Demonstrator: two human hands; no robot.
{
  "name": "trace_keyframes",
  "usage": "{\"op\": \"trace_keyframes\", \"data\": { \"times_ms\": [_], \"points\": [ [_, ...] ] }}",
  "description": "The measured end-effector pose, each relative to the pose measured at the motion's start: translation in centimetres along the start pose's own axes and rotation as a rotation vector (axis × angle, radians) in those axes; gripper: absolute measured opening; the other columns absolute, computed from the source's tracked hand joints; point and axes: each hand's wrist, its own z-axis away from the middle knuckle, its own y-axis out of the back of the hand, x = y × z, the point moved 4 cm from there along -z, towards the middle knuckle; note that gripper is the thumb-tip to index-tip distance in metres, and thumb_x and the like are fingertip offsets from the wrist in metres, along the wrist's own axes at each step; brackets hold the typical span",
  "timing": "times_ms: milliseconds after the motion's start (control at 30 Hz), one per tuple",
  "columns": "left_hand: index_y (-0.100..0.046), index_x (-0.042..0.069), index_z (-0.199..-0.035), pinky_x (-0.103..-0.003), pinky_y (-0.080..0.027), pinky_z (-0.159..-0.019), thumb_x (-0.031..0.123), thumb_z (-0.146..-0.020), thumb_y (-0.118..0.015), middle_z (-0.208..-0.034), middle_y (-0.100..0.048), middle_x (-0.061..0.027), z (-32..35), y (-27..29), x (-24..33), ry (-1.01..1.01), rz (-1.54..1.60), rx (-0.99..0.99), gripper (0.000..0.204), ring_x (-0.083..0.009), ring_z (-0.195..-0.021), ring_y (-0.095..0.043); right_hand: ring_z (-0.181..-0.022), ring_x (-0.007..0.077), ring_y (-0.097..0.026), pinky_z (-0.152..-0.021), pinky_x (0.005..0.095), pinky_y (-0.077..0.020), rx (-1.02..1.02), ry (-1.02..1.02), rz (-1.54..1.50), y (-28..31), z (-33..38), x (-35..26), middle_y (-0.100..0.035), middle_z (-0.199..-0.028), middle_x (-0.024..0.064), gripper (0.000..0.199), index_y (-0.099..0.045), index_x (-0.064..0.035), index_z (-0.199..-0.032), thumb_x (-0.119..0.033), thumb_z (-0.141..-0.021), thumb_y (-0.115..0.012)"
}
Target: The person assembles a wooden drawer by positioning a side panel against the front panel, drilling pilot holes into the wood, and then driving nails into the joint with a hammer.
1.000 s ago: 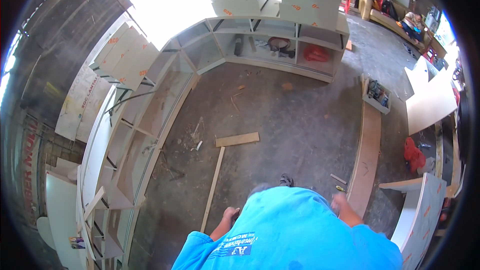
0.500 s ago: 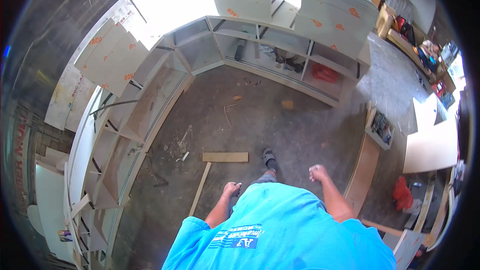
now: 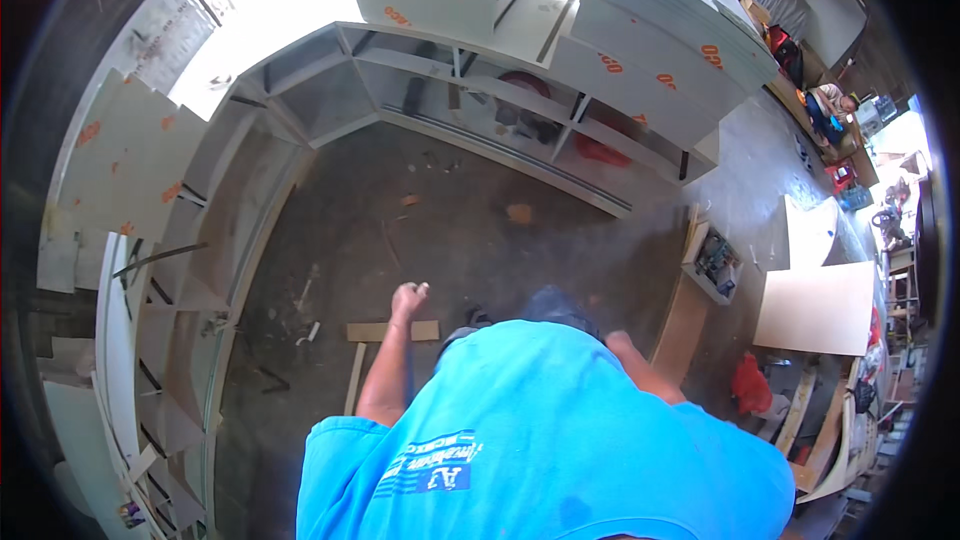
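Grey shelf units (image 3: pixel 560 130) ring the concrete floor (image 3: pixel 480 240). Near the floor's middle lie a long wood strip (image 3: pixel 354 392) and a short flat board (image 3: pixel 380 331): likely light, stiff, rough-edged, best gripped mid-length. Left hand (image 3: pixel 408 297) hangs clenched, empty, just above the board; right hand (image 3: pixel 617 340) mostly hidden, cannot tell

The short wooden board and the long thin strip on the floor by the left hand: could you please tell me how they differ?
The short wooden board is broad and lies crosswise; the long thin strip is narrow and runs toward the person, its lower end hidden by the arm. The left hand, empty, hangs above the board. Both are pale wood on the concrete floor.
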Motion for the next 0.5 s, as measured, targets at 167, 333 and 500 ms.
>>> {"op": "trace_keyframes", "data": {
  "times_ms": [167, 333, 500],
  "points": [
    [-0.073, 0.003, -0.087, -0.047, -0.052, -0.08, 0.046, -0.09, -0.058, -0.09, -0.069, -0.0241, -3.0, -0.1, 4.7, 0.117, 0.123, -0.001, 0.046, -0.0406, -0.092, -0.068, -0.062, 0.024, -0.067, -0.056, 0.0404, -0.05, -0.286, 0.01, 0.114, 5.9, -9.5, -13.9, -0.068, -0.074, 0.0149, 0.027, -0.07, 0.0016, -0.078, -0.023, -0.089, -0.068],
    [-0.072, 0.002, -0.09, -0.048, -0.051, -0.081, 0.054, -0.088, -0.058, -0.097, -0.069, -0.0256, -2.6, -10.8, -0.5, 0.436, 0.211, -0.123, 0.054, -0.0412, -0.096, -0.066, -0.056, 0.0215, -0.064, -0.053, 0.0386, -0.0503, -0.345, 0.254, 0.207, 9.6, -21.3, -27.0, -0.067, -0.07, 0.0108, 0.027, -0.067, -0.0011, -0.079, -0.025, -0.091, -0.066],
    [-0.071, -0.005, -0.089, -0.048, -0.049, -0.087, 0.058, -0.091, -0.052, -0.099, -0.069, -0.0284, 3.9, -17.2, 4.3, 0.866, 0.366, -0.046, 0.066, -0.0423, -0.101, -0.066, -0.082, 0.0276, -0.072, -0.076, 0.0433, -0.0551, -0.321, 0.381, 0.396, 9.8, -32.3, -37.8, -0.072, -0.092, 0.0176, 0.031, -0.072, -0.004, -0.1, -0.031, -0.089, -0.062]
  ]
}}
